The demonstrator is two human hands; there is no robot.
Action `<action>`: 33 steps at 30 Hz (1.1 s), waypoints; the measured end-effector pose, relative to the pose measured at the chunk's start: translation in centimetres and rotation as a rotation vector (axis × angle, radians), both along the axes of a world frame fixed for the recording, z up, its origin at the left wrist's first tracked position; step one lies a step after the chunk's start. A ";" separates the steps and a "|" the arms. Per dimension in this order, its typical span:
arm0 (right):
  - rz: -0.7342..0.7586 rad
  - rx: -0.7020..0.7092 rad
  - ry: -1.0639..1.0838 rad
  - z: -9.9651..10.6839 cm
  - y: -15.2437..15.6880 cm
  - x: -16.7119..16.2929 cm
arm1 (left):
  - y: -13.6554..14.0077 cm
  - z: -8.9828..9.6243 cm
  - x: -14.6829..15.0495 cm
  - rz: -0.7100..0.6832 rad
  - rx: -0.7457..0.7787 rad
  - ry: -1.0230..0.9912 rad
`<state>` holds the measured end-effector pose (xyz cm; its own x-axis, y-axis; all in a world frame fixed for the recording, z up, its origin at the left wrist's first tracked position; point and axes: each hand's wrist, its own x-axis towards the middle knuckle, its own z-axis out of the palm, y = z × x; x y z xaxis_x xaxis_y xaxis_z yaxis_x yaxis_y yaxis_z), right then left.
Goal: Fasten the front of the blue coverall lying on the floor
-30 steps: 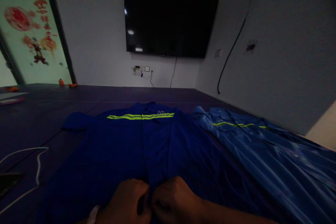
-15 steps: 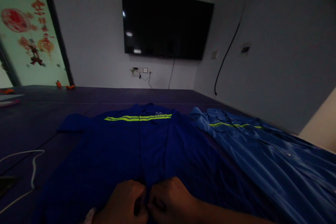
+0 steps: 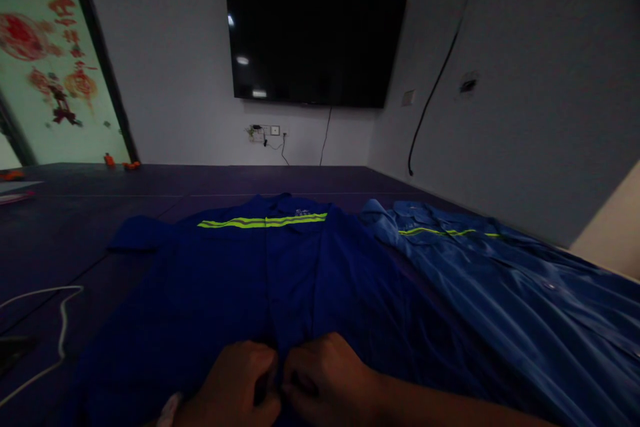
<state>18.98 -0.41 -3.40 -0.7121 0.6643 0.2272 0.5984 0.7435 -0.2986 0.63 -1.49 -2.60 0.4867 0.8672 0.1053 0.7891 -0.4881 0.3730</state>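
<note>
A dark blue work shirt with a yellow-green reflective stripe lies spread flat in front of me, collar pointing away. My left hand and my right hand sit side by side at the shirt's near edge, both pinching the cloth along its centre front opening. The fingertips are tucked under and hidden. A second, lighter blue work shirt with the same stripe lies to the right, its edge overlapping the dark one.
Both shirts rest on a dark purple surface. A white cable and a dark flat object lie at the left. A black screen hangs on the far wall, with a decorated door at the left.
My hands stay pinched together at the shirt's front opening, shifting only slightly. The view has drifted a little left.
</note>
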 end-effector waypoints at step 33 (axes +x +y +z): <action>0.017 0.009 -0.006 -0.1 0.0 0.0 | 0.2 -0.5 -0.3 -0.043 0.000 -0.058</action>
